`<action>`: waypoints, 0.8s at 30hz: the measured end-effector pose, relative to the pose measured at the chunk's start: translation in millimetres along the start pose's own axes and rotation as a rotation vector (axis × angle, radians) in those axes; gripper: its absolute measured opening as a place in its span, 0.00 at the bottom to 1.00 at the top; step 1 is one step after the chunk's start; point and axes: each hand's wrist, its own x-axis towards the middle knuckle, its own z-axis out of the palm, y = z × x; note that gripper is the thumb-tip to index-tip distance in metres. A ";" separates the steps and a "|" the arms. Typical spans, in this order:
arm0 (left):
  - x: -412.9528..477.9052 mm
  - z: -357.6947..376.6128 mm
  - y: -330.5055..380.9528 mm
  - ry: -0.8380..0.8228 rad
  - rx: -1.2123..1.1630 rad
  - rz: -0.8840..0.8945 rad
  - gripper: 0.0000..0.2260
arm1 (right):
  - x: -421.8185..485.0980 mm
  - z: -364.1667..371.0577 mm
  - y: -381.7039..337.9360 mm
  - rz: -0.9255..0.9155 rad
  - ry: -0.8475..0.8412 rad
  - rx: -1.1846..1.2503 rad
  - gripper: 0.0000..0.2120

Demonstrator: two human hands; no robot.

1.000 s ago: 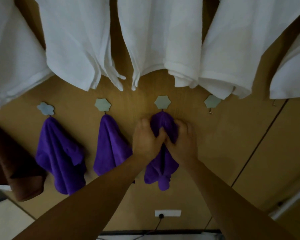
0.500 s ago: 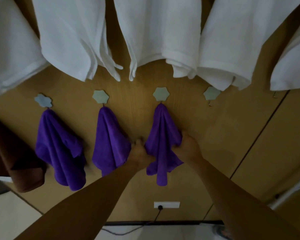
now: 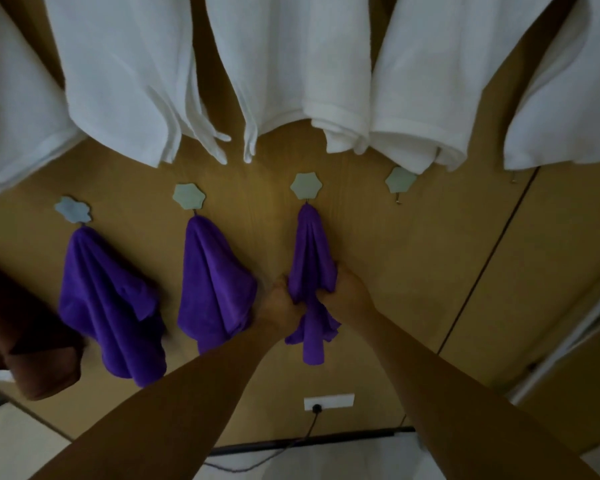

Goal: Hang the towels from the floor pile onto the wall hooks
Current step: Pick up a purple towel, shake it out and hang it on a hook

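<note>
Purple microfibre towel: hangs from third pale flower-shaped wall hook, long axis vertical. Left hand and right hand each clench its lower sides. Fourth hook, to the right, bare; right hand nearer.

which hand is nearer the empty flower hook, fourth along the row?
Right. The right hand grips the third purple towel on its right side, below-left of the empty hook; the left hand holds the towel's far side.
</note>
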 end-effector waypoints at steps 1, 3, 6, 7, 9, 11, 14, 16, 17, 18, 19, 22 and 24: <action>-7.8 4.1 -6.7 -0.035 -0.022 -0.030 0.19 | -8.8 0.5 4.5 0.044 0.008 0.003 0.25; -23.7 12.0 -20.1 -0.067 -0.094 -0.061 0.15 | -30.4 0.8 14.1 0.118 0.032 -0.024 0.28; -41.5 16.3 -41.7 -0.163 0.032 -0.058 0.20 | -66.6 0.5 25.0 0.203 0.043 -0.079 0.36; -45.6 17.6 -48.2 -0.224 0.119 -0.058 0.26 | -80.4 -0.4 27.9 0.244 0.053 -0.111 0.38; -59.1 19.4 -55.5 -0.367 0.289 -0.024 0.33 | -111.4 -1.5 34.1 0.314 0.100 -0.187 0.39; -76.7 19.0 -55.8 -0.475 0.397 0.068 0.35 | -145.3 0.6 36.0 0.377 0.147 -0.277 0.38; -106.2 16.3 -53.4 -0.572 0.510 0.218 0.33 | -201.4 11.7 30.7 0.470 0.173 -0.328 0.36; -130.2 17.2 -48.6 -0.634 0.579 0.290 0.32 | -243.3 18.9 28.0 0.528 0.188 -0.342 0.35; -144.3 18.9 -44.8 -0.668 0.597 0.319 0.32 | -265.4 20.7 26.3 0.557 0.200 -0.338 0.35; -158.8 21.8 -40.4 -0.698 0.605 0.351 0.31 | -288.4 21.2 24.3 0.588 0.220 -0.332 0.34; -173.2 25.2 -34.8 -0.719 0.614 0.391 0.30 | -311.1 20.2 21.8 0.619 0.248 -0.334 0.34; -219.6 39.2 -10.1 -0.772 0.648 0.559 0.25 | -383.3 11.4 15.9 0.703 0.351 -0.393 0.32; -260.9 50.0 8.6 -0.835 0.635 0.668 0.22 | -437.5 2.2 10.2 0.791 0.411 -0.423 0.31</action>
